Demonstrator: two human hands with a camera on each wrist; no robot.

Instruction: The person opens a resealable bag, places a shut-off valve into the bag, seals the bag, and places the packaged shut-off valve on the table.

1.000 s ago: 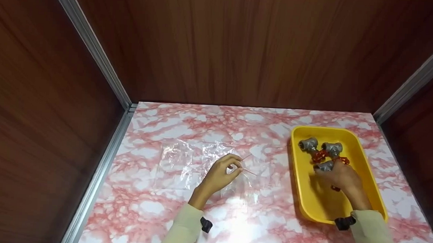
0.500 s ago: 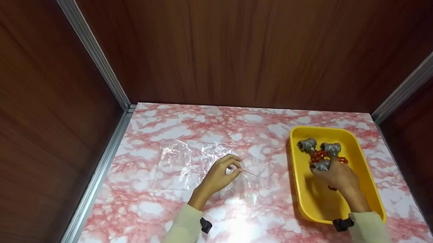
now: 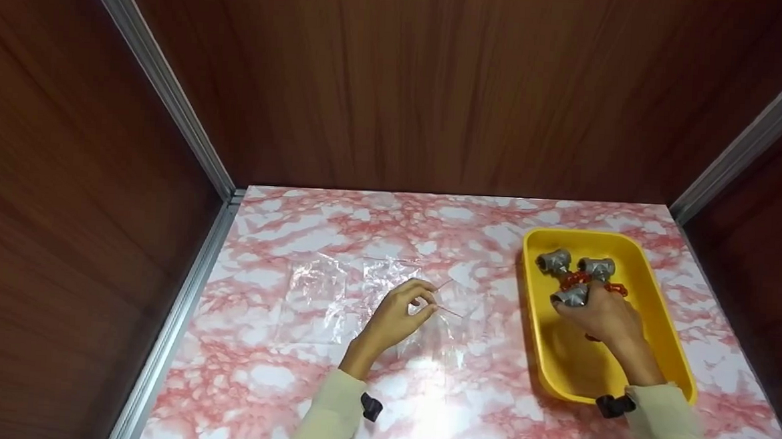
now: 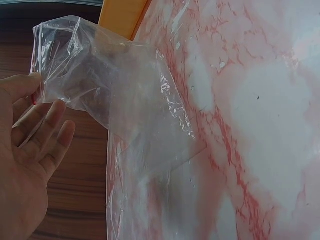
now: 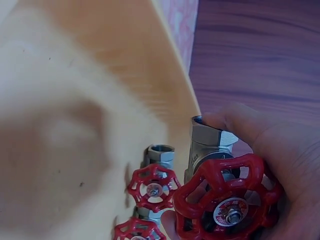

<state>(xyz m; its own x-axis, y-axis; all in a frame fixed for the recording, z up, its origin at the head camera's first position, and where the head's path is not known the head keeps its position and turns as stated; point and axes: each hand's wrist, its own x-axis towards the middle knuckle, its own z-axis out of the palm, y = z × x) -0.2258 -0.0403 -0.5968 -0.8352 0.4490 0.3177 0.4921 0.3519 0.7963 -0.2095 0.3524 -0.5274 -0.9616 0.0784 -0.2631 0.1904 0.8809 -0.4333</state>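
My left hand (image 3: pixel 396 313) pinches the red-lined edge of a clear zip-lock bag (image 4: pixel 145 95) between thumb and forefinger. The bag's mouth stands apart, shown by two thin red lines in the head view, and its body trails over the table. Over the yellow tray (image 3: pixel 577 373), my right hand (image 3: pixel 610 318) grips a grey metal gate valve (image 5: pixel 210 140) by its body. The red handwheel (image 5: pixel 232 215) of that valve faces the right wrist camera. Two similar valves, one at the left (image 3: pixel 554 261) and one at the right (image 3: pixel 597 267), lie at the tray's far end.
Two more clear bags, a left one (image 3: pixel 317 296) and a right one (image 3: pixel 388 273), lie flat on the pink-and-white marbled table (image 3: pixel 274 401), the right one partly behind my left hand. Dark wooden panels (image 3: pixel 438 88) with metal corner rails enclose the table.
My right hand has moved a little to the left within the tray, carrying the gripped valve. The left hand and its bag have stayed still.
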